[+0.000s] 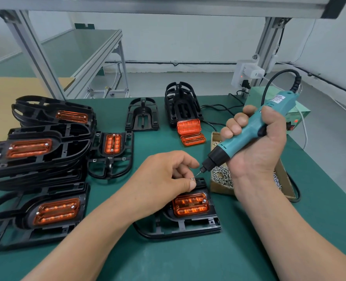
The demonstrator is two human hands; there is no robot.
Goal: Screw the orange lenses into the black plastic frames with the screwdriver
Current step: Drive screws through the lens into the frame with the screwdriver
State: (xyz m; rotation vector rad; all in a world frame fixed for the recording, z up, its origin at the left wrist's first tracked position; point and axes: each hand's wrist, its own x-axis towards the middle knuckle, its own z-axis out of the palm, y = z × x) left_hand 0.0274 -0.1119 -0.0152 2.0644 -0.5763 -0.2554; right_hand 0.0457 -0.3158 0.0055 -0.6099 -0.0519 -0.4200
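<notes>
A black plastic frame (190,224) lies on the green mat in front of me with an orange lens (190,204) seated in it; one screw shows at the lens's right end. My right hand (255,151) grips a teal electric screwdriver (249,134), tilted with its bit pointing down-left. My left hand (168,175) hovers over the frame's far end and pinches a small screw (192,178) at the bit's tip.
Stacks of frames with lenses fitted (36,151) fill the left side. An empty frame (142,115), a frame stack (181,102) and loose orange lenses (189,127) lie at the back. A cardboard box of screws (222,177) sits right of the frame. The screwdriver's power unit (297,114) stands far right.
</notes>
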